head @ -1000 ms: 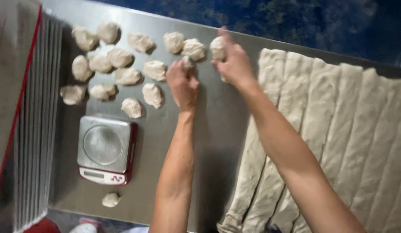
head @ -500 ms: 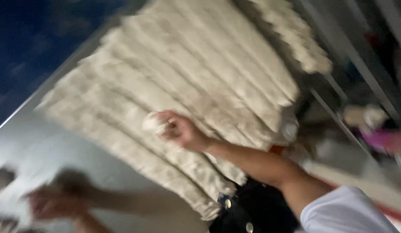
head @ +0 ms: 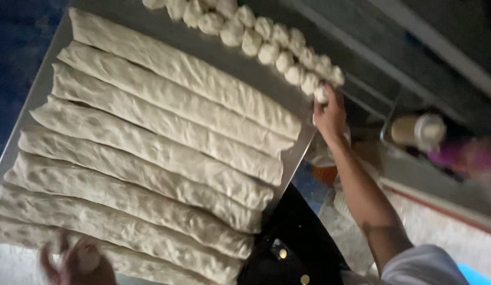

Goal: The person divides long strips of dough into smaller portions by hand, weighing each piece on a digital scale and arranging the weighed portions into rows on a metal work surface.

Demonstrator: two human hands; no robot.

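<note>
1. Left hand (head: 76, 264): bottom left corner, blurred, fingers curled around a small pale dough piece (head: 88, 258). It sits over the near end of the lowest dough log.

2. Counter (head: 214, 53): grey metal surface running from the left edge to its right corner; bare metal shows between the logs and the ball row.

3. Dough logs (head: 161, 158): about eight long, dimpled rolls lying side by side, touching along their lengths and filling most of the counter. They appear whole and uncut for nearly all of their length, so by the look of it the bulk of the portioning is left to do.

4. Row of dough balls (head: 266, 45): roughly a dozen and a half rounded pieces lined up in a loose double file along the far edge of the counter, touching one another. This is the finished share so far, small beside the logs.

5. Right hand (head: 329, 113): at the right corner of the counter, arm stretched out, fingers closed on the last ball (head: 321, 94) at the end of the row. Whether it is setting down or gripping cannot be told.

6. Pale cylindrical container (head: 417, 131): beyond the counter to the right, blurred, well apart from both hands.
</note>
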